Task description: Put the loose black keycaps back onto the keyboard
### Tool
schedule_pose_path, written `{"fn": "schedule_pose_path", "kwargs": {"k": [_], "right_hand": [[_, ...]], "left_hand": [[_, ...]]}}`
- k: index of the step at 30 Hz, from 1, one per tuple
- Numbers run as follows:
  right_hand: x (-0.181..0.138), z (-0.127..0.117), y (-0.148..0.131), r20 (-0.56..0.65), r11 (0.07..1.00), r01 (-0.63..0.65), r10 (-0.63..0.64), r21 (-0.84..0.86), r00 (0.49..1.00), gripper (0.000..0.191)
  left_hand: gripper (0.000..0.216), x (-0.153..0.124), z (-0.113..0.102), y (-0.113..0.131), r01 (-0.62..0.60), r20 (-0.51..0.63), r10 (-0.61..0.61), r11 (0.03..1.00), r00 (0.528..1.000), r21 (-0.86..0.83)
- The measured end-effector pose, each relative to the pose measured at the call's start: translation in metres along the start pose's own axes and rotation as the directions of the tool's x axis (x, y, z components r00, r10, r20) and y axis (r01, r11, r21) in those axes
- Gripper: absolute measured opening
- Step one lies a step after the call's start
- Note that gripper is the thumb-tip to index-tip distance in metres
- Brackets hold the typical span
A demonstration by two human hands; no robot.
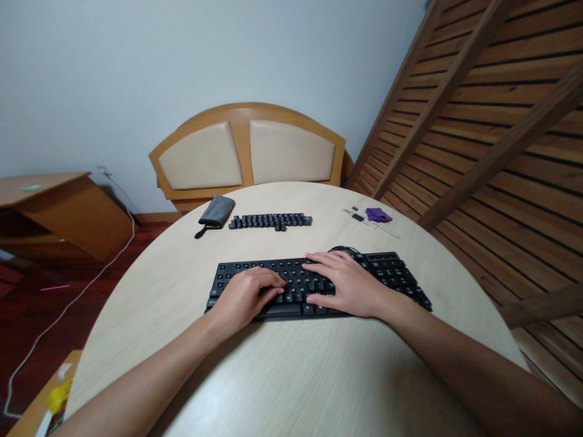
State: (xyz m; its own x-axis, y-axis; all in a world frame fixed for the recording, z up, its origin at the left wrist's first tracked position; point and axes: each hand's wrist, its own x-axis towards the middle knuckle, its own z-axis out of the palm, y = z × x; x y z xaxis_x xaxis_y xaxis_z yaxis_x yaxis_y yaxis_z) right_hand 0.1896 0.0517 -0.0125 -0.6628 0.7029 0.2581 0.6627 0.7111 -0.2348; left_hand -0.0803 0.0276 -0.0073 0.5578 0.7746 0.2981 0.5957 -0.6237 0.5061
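Observation:
A black keyboard (283, 310) lies across the table in front of me, with many key positions on its upper and left side bare of caps. Over its lower middle, my left hand (248, 292) is bent, thumb and fingers closed together just above the bottom letter keys. Whatever small thing they pinch is hidden. My right hand (348, 282) rests spread on the right half of the keyboard, fingers stretched out to the left and holding nothing. Behind the keyboard, loose black keycaps (271, 220) stand in neat rows.
A grey pouch (217, 210) lies left of the keycap rows. To the right are a purple cloth (378, 215) and several thin tools (359, 217). A coiled cable (344, 249) sits behind the keyboard. The round table (291, 370) is bordered by a slatted wooden screen (483, 152).

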Motion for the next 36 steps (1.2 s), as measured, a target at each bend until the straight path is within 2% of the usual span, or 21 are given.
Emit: {"fn": "schedule_pose_path", "kwargs": {"k": [8, 16, 26, 36], "right_hand": [[0.0, -0.001, -0.001, 0.0, 1.0, -0.006, 0.006, 0.002, 1.0, 0.063], [0.0, 0.0, 0.0, -0.008, 1.0, -0.006, 0.006, 0.025, 1.0, 0.062], [0.0, -0.002, -0.001, -0.008, 0.999, -0.004, 0.004, 0.038, 1.0, 0.064], [0.0, -0.002, -0.001, -0.013, 0.997, -0.022, 0.023, 0.075, 1.0, 0.056]], "left_hand": [[0.022, -0.004, 0.003, 0.006, -0.05, 0.026, 0.046, 0.978, 0.999, 0.2], [0.024, -0.003, 0.005, 0.01, -0.076, 0.046, 0.066, 0.958, 0.997, 0.275], [0.014, -0.001, 0.003, 0.006, 0.048, 0.036, -0.055, 0.985, 0.998, 0.168], [0.022, 0.001, -0.002, 0.002, -0.013, 0.087, 0.004, 0.994, 0.996, 0.108]]}}
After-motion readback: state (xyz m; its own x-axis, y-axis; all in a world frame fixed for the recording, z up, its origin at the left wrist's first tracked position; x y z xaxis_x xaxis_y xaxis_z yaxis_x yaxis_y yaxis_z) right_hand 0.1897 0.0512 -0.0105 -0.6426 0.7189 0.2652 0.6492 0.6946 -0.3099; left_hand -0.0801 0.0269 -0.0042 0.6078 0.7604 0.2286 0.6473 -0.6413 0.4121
